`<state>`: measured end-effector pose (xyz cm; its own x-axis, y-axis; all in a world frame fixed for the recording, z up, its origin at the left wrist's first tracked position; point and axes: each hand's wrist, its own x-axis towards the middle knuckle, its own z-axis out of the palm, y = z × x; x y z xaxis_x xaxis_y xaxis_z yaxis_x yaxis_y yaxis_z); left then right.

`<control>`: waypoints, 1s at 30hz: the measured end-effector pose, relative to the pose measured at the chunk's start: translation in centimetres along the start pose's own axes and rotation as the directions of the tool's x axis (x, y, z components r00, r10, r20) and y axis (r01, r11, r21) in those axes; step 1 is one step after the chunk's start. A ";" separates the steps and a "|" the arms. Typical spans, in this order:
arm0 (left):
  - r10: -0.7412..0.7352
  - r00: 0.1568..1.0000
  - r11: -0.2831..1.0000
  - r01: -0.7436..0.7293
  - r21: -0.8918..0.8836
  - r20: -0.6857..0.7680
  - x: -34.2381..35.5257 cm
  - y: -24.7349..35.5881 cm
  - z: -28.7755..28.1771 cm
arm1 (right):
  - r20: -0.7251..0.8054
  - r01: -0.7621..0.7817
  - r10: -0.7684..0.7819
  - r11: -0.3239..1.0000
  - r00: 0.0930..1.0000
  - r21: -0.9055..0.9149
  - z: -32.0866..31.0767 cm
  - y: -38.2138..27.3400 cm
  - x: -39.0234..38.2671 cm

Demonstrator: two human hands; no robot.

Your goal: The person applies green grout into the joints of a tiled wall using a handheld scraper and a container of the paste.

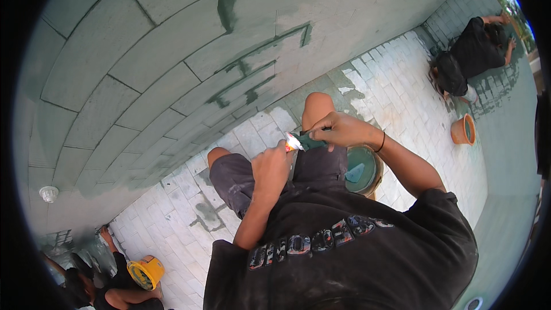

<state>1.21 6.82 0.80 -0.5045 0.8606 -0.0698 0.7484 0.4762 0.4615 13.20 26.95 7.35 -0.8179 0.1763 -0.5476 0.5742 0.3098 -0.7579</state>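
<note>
White brick floor (396,89), green-painted wall (143,51). Right hand (344,130) fingers curled round green-smeared paintbrush (310,142); left hand (271,167) pinches its white tip, detail unclear. Green paint bucket (367,172) partly hidden behind knee.

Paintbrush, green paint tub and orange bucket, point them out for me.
paintbrush (310,142), head view, green bristle end between the hands.
green paint tub (363,170), head view, paint surface inside.
orange bucket (461,130), head view, outer wall.

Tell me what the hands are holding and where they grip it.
Both hands hold a paint-smeared green brush: right hand on its handle end, left hand at the pale tip.
</note>
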 end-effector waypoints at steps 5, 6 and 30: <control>-0.002 1.000 0.999 0.001 0.033 0.031 0.2 0.8 0.3 | 0.054 -0.179 0.171 0.917 0.984 0.356 -0.8 3.8 2.0; -0.003 1.000 0.999 0.002 0.042 0.026 0.4 1.0 0.0 | 0.133 -0.193 0.144 0.827 0.981 0.528 -1.4 4.6 2.3; -0.149 0.928 0.823 -0.074 -0.564 -0.340 0.6 1.5 -0.9 | -0.284 0.280 -0.904 0.196 -0.319 -0.940 -29.0 -16.4 -2.3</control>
<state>1.63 7.83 2.26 -0.7266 0.6665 0.1670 0.4103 0.2260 0.8835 4.62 48.53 31.29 -0.2680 -0.0707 0.9608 -0.1503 0.9882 0.0308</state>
